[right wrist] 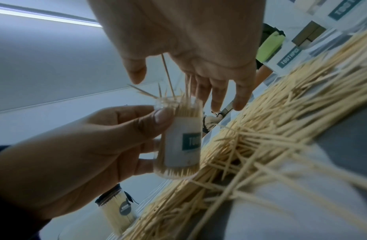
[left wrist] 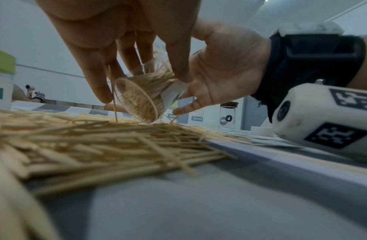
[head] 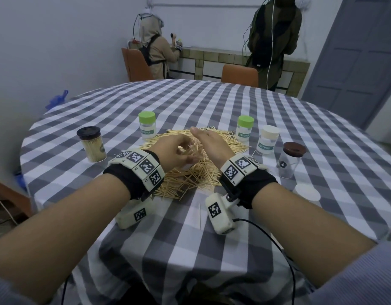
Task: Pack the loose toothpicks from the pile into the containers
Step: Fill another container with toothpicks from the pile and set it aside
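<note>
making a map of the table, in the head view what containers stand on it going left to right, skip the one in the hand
dark-lidded jar full of toothpicks → green-lidded container → second green-lidded container → white-lidded container → brown-lidded clear jar

Held container [head: 188,166] mostly hidden behind left hand [head: 176,150]; near toothpicks [left wrist: 55,154] blurred.

Six clear plastic toothpick containers: two with green caps [head: 147,125] [head: 244,128], one with a cream cap [head: 268,139], one full with a black cap [head: 91,143], one with a brown cap [head: 290,159], and one uncapped [right wrist: 181,138]. One loose white round lid [head: 306,192]. One pile of loose wooden toothpicks [head: 190,177], too many to count. Two orange chairs [head: 136,64] [head: 239,78].
</note>
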